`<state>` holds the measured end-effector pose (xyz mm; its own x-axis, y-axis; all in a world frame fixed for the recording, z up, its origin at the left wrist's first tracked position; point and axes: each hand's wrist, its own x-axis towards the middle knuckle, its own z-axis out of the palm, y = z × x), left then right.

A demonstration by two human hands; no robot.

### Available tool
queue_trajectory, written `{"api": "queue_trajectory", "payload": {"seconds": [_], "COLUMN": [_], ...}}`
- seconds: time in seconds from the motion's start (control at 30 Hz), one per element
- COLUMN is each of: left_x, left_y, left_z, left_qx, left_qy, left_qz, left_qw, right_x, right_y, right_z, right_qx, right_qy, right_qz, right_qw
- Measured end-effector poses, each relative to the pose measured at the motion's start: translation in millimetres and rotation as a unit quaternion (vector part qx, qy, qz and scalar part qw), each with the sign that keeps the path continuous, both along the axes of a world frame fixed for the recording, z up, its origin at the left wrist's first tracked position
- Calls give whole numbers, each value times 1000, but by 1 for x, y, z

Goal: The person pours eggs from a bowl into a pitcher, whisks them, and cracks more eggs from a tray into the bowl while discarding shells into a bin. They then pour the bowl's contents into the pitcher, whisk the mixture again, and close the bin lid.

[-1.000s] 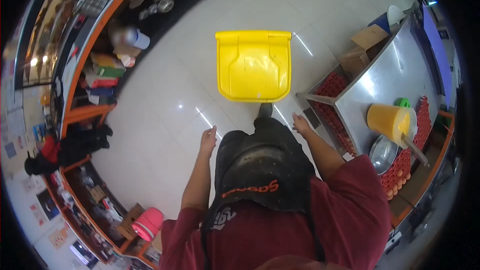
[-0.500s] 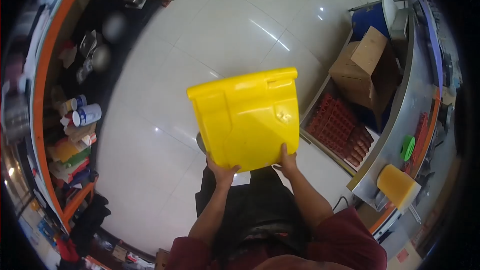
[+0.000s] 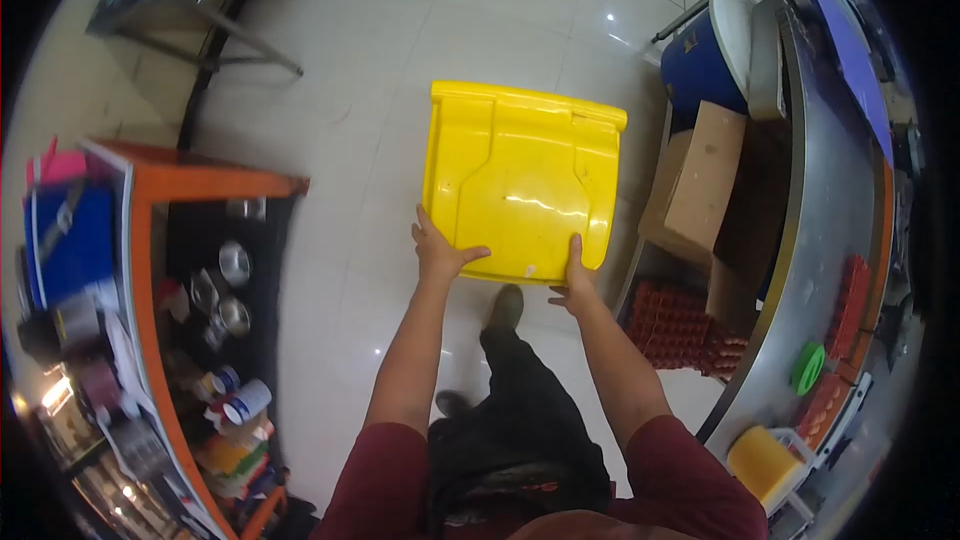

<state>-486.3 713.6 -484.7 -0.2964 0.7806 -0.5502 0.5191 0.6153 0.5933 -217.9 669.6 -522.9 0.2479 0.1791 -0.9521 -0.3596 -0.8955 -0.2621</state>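
Observation:
A large yellow plastic lid-like panel (image 3: pixel 525 180) is held out in front of my body, above the tiled floor. My left hand (image 3: pixel 440 248) grips its lower left corner, thumb on the top face and fingers round the side edge. On the lower right corner, my right hand (image 3: pixel 575 283) holds with the thumb on top and the other fingers partly hidden under the edge. One shoe (image 3: pixel 507 308) shows just below the panel.
At the right, a steel counter (image 3: pixel 775 320) stands over a cardboard box (image 3: pixel 700 180), a blue barrel (image 3: pixel 705 60) and red egg trays (image 3: pixel 675 330). An orange-framed shelf (image 3: pixel 165 340) with cups and metal bowls is at the left. A metal-legged table (image 3: pixel 180 25) stands upper left.
The yellow panel and both hands have shifted up in view, and the panel's tilt has changed. The surroundings have slid downward, a stepping leg shows, and the metal-legged table has come into view.

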Motion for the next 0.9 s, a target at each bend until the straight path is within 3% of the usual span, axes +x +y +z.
{"api": "queue_trajectory", "payload": {"seconds": [0.1,0.3,0.57,0.7,0.9], "left_x": [10,44,97,147,251], "left_y": [82,260,528,660,868], "left_z": [-27,-6,-8,-30,-55], "left_qx": [33,15,-1,1,57], "left_qy": [-6,6,17,30,-26], "left_qz": [-15,-20,-135,-193,-268], "left_qw": [999,1000,991,981,961], "right_x": [18,43,91,142,214], "right_y": [97,265,479,574,762], "right_z": [9,22,12,-25,7], "right_qx": [-21,-19,45,86,106], "right_qy": [-3,0,57,62,31], "right_qz": [17,-1,-92,-158,-205], "right_qw": [1000,1000,993,982,973]}}
